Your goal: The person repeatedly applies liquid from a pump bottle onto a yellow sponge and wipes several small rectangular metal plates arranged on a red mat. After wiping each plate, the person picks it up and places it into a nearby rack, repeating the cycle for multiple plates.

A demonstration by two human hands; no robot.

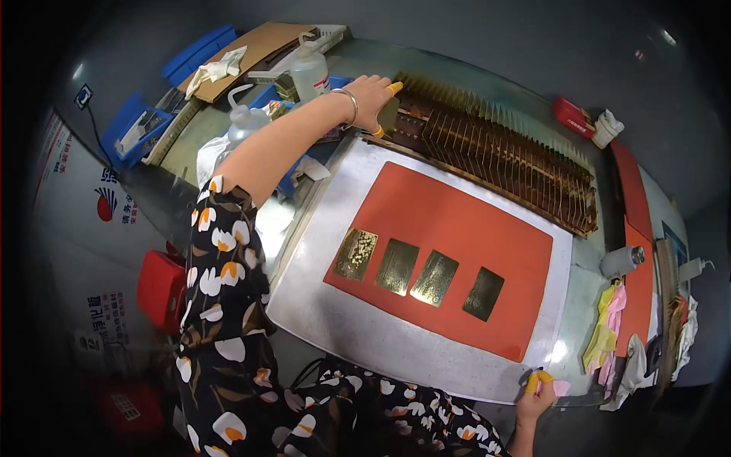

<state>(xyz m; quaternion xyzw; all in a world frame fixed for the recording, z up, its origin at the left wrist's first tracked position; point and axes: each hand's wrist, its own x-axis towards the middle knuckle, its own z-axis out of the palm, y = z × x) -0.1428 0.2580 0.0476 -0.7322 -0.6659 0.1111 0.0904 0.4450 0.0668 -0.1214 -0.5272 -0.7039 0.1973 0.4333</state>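
Note:
My left hand [371, 100], with yellow finger cots on its tips, is at the left end of a slotted rack [502, 164]. Thumb and finger grip opposite edges of a thin metal plate [389, 116] there. Several dark, shiny rectangular plates [435, 278] lie in a row on an orange-red mat [464, 221]; the leftmost has a speckled patch. At the near right corner of the white board [320, 308] under the mat, my right hand [539, 394] is closed, also wearing yellow cots. A small dark item shows by its fingers and a bit of pink cloth [561, 388] beside it.
Squeeze bottles [311, 76] and blue bins [138, 131] stand at the left. At the right are a grey bottle [623, 261], yellow and pink cloths [605, 327] and a red box [574, 116]. A red container [161, 289] is below the table's left side.

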